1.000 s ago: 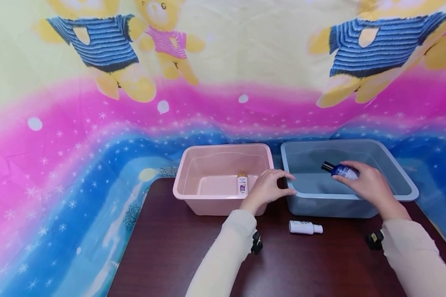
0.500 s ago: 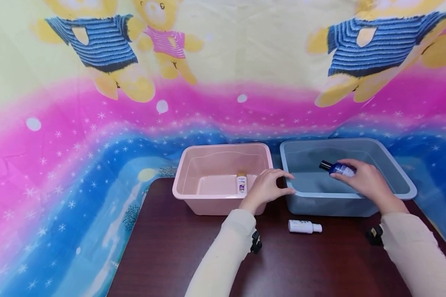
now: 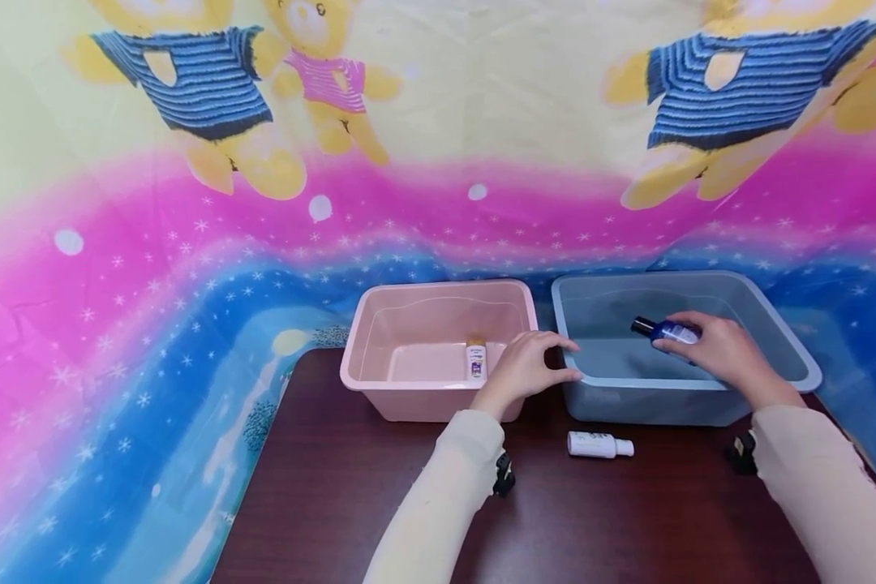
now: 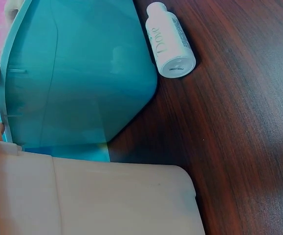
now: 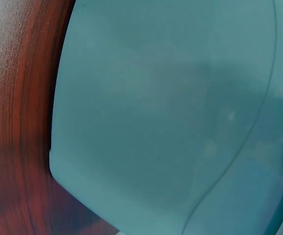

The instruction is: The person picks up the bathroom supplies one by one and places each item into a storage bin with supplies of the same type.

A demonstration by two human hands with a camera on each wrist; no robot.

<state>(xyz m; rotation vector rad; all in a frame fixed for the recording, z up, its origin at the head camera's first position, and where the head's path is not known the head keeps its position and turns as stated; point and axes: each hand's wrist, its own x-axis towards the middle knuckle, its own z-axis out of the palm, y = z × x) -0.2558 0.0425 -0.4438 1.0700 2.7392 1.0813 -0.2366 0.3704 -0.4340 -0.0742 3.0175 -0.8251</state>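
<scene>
Pink plastic tub [image 3: 438, 389] at 9 o'clock is holding one small bottle [image 3: 475, 360]. We are noting the left hand [image 3: 527, 369], fingers loosely spread, unchanged between the tubs. The right hand [image 3: 723, 349], pinching the blue bottle [image 3: 667, 331], is sinking lower into the grey-blue tub [image 3: 803, 369]; release seems near. A white bottle [image 3: 600, 445] is lying at 6 o'clock. Fingertips are partly hidden.

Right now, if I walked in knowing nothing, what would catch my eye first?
Probably the right hand holding a dark blue bottle inside the grey-blue tub on the right. Beside it the left hand rests at the corner of the pink tub, which holds a small bottle. A white bottle lies on the dark table in front.
</scene>
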